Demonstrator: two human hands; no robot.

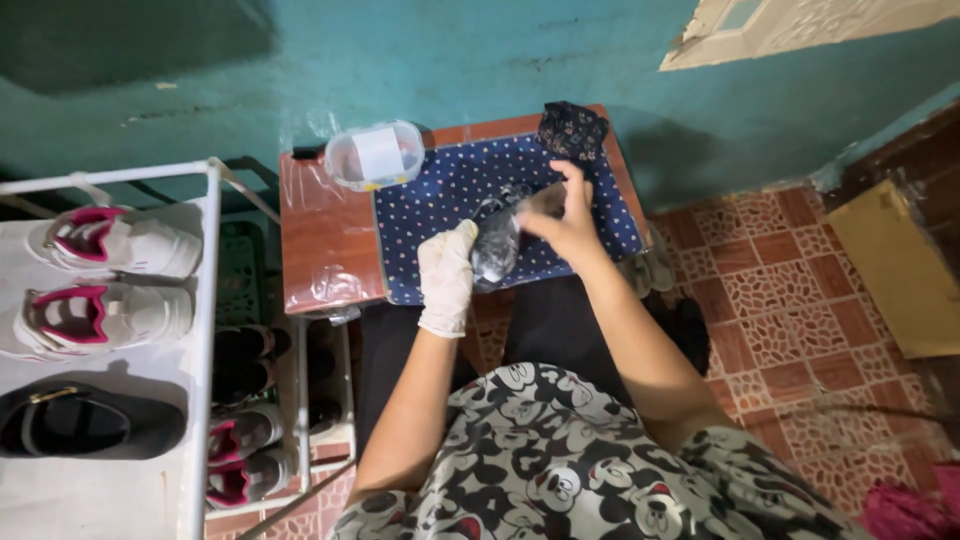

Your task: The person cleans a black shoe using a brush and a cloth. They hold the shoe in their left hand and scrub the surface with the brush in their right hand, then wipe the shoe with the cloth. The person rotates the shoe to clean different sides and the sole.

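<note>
Beside the clear tub (375, 155), hands (447, 270) hold a bag (497, 245).

1 clear plastic container (375, 155) with rounded corners stands at the back edge of the tabletop (325, 235), beside the dotted blue cloth (440, 200). A plain white rectangular label (379, 152) covers its lid.

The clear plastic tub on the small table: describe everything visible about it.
The clear plastic tub is small and rounded-rectangular, with a see-through lid, a white label across the top and a yellowish edge at the bottom. It sits closed and upright at the table's back edge, just beyond the spotted blue cloth's corner. Neither hand touches it.
</note>
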